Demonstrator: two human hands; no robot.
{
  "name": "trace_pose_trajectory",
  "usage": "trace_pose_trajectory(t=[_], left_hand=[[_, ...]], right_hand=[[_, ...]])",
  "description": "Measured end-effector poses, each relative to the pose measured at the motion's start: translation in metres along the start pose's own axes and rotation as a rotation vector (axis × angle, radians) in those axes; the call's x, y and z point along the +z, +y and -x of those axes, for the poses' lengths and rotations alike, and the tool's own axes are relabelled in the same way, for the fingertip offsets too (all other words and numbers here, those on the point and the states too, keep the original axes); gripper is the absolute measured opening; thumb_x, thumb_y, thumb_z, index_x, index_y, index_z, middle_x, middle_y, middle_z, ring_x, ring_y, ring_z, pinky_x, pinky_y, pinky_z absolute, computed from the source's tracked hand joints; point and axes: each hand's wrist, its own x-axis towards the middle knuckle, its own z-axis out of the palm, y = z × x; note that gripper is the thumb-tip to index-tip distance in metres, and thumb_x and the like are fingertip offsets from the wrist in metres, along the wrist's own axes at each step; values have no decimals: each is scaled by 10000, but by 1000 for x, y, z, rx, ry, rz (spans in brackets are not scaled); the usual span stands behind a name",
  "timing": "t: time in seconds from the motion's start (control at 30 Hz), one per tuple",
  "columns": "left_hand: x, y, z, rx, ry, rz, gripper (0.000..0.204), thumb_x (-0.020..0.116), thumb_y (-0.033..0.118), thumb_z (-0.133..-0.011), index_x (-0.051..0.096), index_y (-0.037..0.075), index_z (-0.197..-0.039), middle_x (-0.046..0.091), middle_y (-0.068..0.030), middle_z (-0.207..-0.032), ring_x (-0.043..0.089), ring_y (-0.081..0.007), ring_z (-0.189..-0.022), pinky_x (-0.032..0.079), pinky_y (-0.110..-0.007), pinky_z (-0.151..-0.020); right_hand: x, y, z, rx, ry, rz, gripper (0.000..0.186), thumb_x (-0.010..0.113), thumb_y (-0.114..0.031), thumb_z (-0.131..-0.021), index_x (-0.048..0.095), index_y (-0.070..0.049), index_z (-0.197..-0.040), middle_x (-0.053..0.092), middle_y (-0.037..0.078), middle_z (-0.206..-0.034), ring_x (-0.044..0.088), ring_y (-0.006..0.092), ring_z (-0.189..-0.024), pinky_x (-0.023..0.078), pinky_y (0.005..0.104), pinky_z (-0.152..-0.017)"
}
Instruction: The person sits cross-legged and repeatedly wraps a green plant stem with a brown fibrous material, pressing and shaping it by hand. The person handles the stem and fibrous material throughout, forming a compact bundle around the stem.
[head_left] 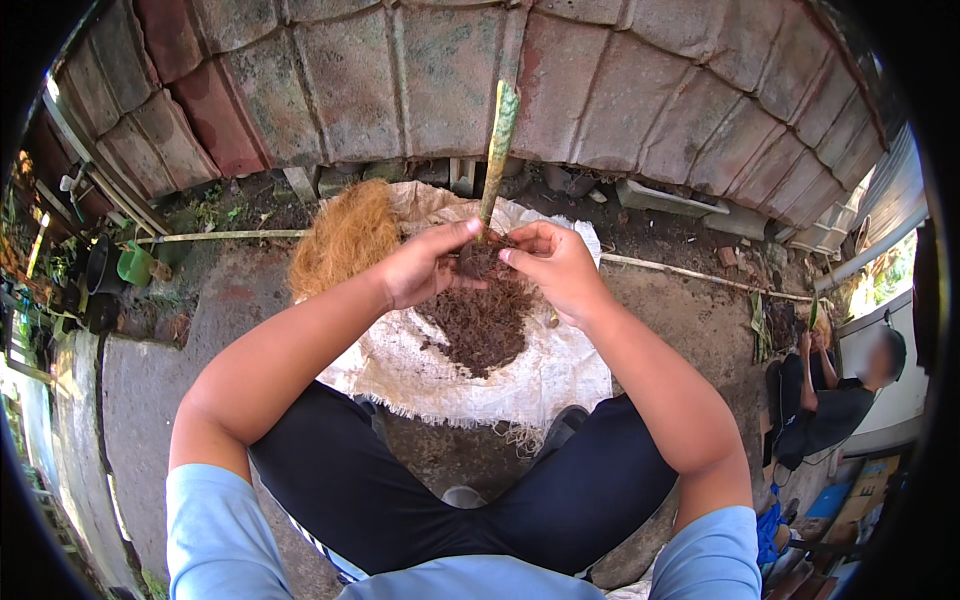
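Note:
Between my hands a snake plant (497, 150) stands upright, a single long mottled green and yellow leaf. A dark clump of roots and soil (482, 262) hangs at its base. My left hand (432, 264) grips the clump from the left, with its thumb against the leaf's foot and the fingers beneath. On the other side, my right hand (552, 268) is curled, thumb and fingers pressed to the clump's right edge. Below lies a heap of dark brown soil and fibre (485, 335) on a white woven sack (400, 358). Orange-brown coconut fibre (347, 235) is piled at the sack's left.
Weathered roof tiles (350, 80) form a slope beyond the sack. A thin pole (700, 273) lies along the ground. Green and black pots (134, 264) stand far left. Another person (835, 400) sits at the right, near cardboard boxes (868, 488). A grey trough (665, 198) sits under the tiles.

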Motion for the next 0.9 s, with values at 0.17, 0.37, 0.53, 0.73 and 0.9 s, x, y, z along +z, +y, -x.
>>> trace_pose_trajectory(t=[0.17,0.37,0.53,0.73,0.9], left_hand=[[8,-6,0,87,41,-257,375,614,153,-1028,509,-6,-1351,626,-100,-1236,646,-217,-1148,599,-392,-944],[3,-12,0,90,50,-264,366,571,99,-1026,472,-25,-1355,618,-140,-1242,663,-260,-1124,603,-414,-942],[0,-11,-2,54,-52,-282,379,549,80,-1023,448,-11,-1376,606,-161,-1261,678,-298,-1118,605,-424,-928],[0,-9,1,31,-88,-301,382,528,78,-1024,441,-2,-1387,628,-161,-1229,683,-297,-1105,603,-421,-917],[2,-5,8,10,-132,-369,409,531,68,-1015,431,1,-1406,634,-166,-1227,686,-279,-1081,595,-413,-888]], right_hand=[[1,5,-1,-23,-17,18,257,726,-40,-920,612,29,-1140,683,96,-1031,687,142,-910,587,286,-783],[6,-9,3,-5,-112,31,208,677,1,-917,614,-11,-1116,660,64,-1071,650,111,-948,537,265,-820],[-6,1,-5,0,-196,-28,179,648,28,-907,618,-16,-1077,637,23,-1035,621,93,-956,526,266,-827],[-13,-2,-8,85,-311,-145,180,601,66,-897,614,-26,-1052,615,8,-993,606,85,-888,521,265,-791],[-22,-12,-6,192,-449,-205,158,585,59,-892,599,-42,-1014,603,1,-987,572,62,-821,503,253,-704]])
